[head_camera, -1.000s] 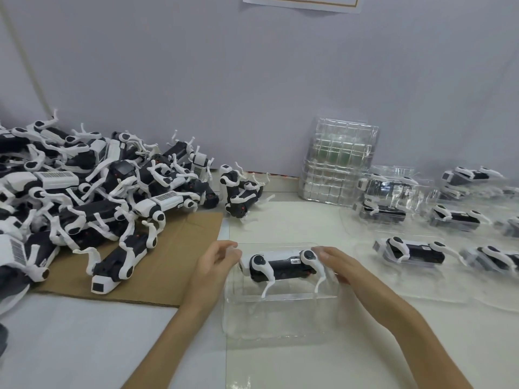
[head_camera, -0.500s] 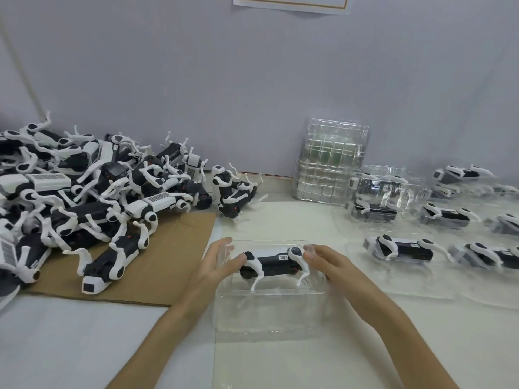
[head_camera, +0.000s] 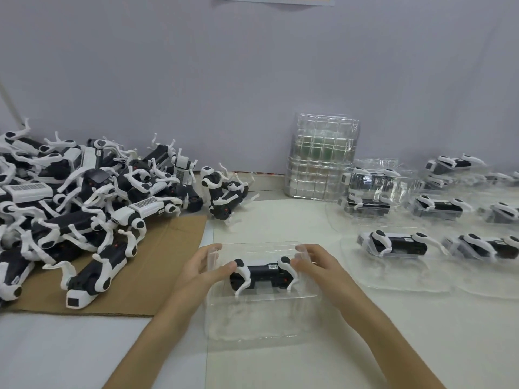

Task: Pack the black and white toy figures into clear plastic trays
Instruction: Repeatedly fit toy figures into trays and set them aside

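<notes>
worktop [head_camera: 280, 220]: pale and flat, meeting a grey wall at the back
left: cardboard sheet [head_camera: 168, 262] lying flat (a heap of figures [head_camera: 70, 197] covers its far part)
back centre: loose figures [head_camera: 224, 197] just off the cardboard; stack of empty trays [head_camera: 323, 158] by the wall
front centre: front tray [head_camera: 261, 324] with one toy figure [head_camera: 264, 273] in it
right: filled trays [head_camera: 393, 279] in rows

One head-worn wide-angle view looks forward and down over the desk [head_camera: 449, 332] from close above. Its far side, toward the wall [head_camera: 252, 66], seems slightly bowed.

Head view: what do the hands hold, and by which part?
The left hand and right hand hold the black and white toy figure by its two ends.
</notes>
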The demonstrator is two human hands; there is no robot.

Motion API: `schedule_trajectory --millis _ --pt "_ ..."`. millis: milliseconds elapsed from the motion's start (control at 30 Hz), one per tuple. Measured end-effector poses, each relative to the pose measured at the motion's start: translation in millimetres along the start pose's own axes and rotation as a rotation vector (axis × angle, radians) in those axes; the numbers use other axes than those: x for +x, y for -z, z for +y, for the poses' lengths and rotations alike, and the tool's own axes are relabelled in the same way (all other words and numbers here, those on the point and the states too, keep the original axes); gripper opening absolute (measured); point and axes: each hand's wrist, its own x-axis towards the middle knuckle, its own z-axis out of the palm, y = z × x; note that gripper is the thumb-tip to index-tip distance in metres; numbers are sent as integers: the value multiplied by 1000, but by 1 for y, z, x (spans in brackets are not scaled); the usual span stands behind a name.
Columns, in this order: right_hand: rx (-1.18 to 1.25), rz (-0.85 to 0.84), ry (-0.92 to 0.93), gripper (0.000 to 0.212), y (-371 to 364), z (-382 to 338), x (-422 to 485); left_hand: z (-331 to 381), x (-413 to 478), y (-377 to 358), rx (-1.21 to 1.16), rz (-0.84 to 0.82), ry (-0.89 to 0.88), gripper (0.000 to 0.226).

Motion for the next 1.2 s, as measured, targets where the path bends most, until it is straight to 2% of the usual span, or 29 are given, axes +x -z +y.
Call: schedule_trajectory --millis 133,200,233,300,367,400,467,533,567,600,633,700,733,833,933,1033,1133,1200 --pt "-21 -84 -33 44 10 -4 -1 1 -2 -3 105 158 -18 40" --pt "-49 -108 -23 60 13 -5 -3 4 -3 -3 108 149 -43 36" --pt "-76 -105 -10 68 13 -4 -3 6 -4 -4 83 113 -44 41" --pt "-147 -93 19 83 13 -4 -6 8 -9 -6 48 0 -12 70" --pt "-184 -84 35 85 11 -4 -8 7 -11 -11 81 -54 9 101" --pt "-192 -71 44 82 10 -5 -9 5 -10 -13 84 -47 11 109" --pt "-282 18 134 78 7 -7 -11 4 -10 -14 61 -13 4 111" --pt "-590 176 371 74 0 -18 -17 5 -11 -15 46 -2 -6 101" --pt "-739 194 513 71 -5 -26 -21 4 -10 -16 31 3 -24 90" --pt "-812 126 608 71 -12 -32 -24 2 -9 -17 12 30 -48 73" --pt "-820 -18 638 76 -19 -37 -27 -2 -7 -18 -10 75 -78 56" --pt "-886 -320 593 92 -37 -38 -30 -8 -6 -22 -69 212 -124 25" --pt "-987 -374 606 94 -43 -36 -28 -9 -6 -23 -129 263 -127 17" --pt "-1106 -250 695 67 -45 -33 -8 -10 -6 -23 -355 339 -101 19" --pt "-1161 -149 675 51 -31 -32 25 -9 -9 -25 -376 353 -110 18" --pt "-1218 -90 575 53 -10 -28 63 -10 -11 -31 -287 326 -131 19" --pt "-1154 -58 497 67 5 -29 95 -14 -10 -35 -189 296 -163 17" --pt "-1123 -22 484 68 13 -29 113 -14 -9 -37 -181 278 -173 10"
